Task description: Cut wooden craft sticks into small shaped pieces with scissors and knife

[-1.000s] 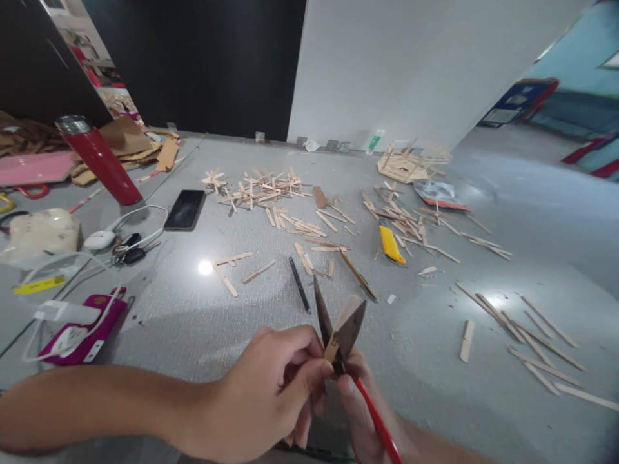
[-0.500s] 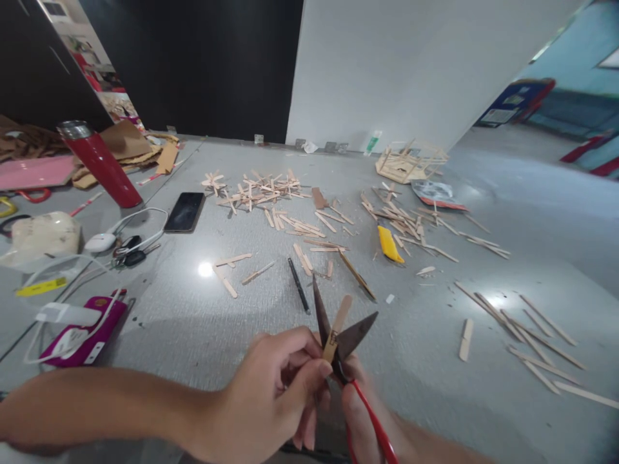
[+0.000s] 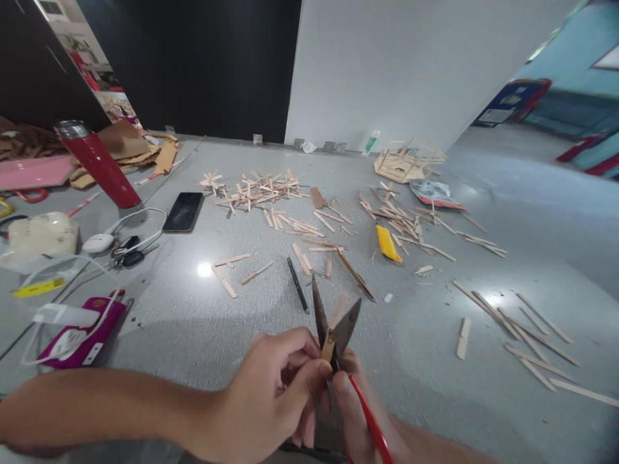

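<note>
Between thumb and fingers, my left hand (image 3: 278, 393) pinches a flat wooden popsicle stick (image 3: 327, 348) that points away from me. My right hand (image 3: 360, 406) grips the red handles of a pair of scissors (image 3: 347, 325). The scissor blades are partly apart, with the stick between them near their pivot. Beyond the blades the stick's far part is blurred. Both hands are close together above the table's near edge. Just past the blade tips lie a black pen (image 3: 297, 285) and a brown pencil-like rod (image 3: 355, 275).
Loose popsicle sticks (image 3: 261, 190) lie in heaps across the grey table. A yellow cutter (image 3: 388, 243), a phone (image 3: 184, 212), a red bottle (image 3: 99, 164) and a purple power bank (image 3: 84, 332) with cables surround the work area. A stick-built frame (image 3: 406, 164) stands at the back right.
The scissor blades have closed partway around the stick, and the stick's far part has become blurred. My left hand has kept its pinch in nearly the same place.
</note>
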`<state>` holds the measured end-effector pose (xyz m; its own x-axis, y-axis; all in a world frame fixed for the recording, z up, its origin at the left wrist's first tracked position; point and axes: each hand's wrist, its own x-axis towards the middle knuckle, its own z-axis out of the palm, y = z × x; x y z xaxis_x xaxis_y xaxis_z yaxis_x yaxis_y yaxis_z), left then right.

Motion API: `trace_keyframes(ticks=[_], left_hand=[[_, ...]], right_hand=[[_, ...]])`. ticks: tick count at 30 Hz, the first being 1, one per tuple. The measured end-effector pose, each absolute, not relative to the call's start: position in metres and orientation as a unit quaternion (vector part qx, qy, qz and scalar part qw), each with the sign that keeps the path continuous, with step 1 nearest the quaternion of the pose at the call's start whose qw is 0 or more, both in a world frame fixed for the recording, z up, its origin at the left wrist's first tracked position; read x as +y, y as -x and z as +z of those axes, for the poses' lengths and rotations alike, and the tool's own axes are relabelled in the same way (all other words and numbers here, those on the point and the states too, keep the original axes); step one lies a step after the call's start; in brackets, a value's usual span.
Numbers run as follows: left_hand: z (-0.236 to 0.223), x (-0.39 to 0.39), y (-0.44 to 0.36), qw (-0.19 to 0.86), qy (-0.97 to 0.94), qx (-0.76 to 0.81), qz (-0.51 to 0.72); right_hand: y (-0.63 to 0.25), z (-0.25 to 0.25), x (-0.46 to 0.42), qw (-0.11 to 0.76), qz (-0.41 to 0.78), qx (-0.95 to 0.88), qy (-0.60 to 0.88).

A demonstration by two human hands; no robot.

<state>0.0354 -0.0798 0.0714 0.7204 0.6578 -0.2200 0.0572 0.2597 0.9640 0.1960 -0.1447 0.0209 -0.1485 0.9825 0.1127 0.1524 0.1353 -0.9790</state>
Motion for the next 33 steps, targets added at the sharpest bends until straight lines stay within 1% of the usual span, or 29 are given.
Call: trace_keyframes(ticks=[3,8,12,18,23,25,27,29,31,33], left_hand=[[0.071,-0.080,-0.035,0.729,-0.573,0.312,0.209],[0.068,-0.080,-0.034,0.729,-0.575,0.303,0.214],[0.067,-0.077,-0.034,0.743,-0.554,0.302,0.223],[0.086,-0.066,-0.030,0.744,-0.517,0.285,0.314],[0.096,-0.059,-0.028,0.743,-0.516,0.272,0.328],[0.097,-0.057,-0.028,0.735,-0.526,0.275,0.329],[0.096,-0.054,-0.027,0.706,-0.551,0.283,0.344],[0.095,-0.050,-0.026,0.643,-0.598,0.288,0.382],[0.093,-0.044,-0.023,0.539,-0.666,0.272,0.438],[0.092,-0.038,-0.020,0.406,-0.741,0.227,0.485]], right_hand=[[-0.192,0.023,-0.142,0.439,0.469,-0.610,0.463],[-0.186,0.012,-0.144,0.483,0.482,-0.580,0.445],[-0.194,0.015,-0.141,0.482,0.491,-0.602,0.405],[-0.207,0.040,-0.129,0.468,0.411,-0.646,0.441],[-0.207,0.051,-0.118,0.459,0.360,-0.637,0.504],[-0.211,0.052,-0.113,0.431,0.316,-0.646,0.544],[-0.218,0.053,-0.107,0.364,0.253,-0.657,0.610],[-0.228,0.053,-0.100,0.284,0.188,-0.659,0.671],[-0.238,0.052,-0.094,0.230,0.146,-0.658,0.702],[-0.248,0.048,-0.088,0.195,0.128,-0.669,0.705]])
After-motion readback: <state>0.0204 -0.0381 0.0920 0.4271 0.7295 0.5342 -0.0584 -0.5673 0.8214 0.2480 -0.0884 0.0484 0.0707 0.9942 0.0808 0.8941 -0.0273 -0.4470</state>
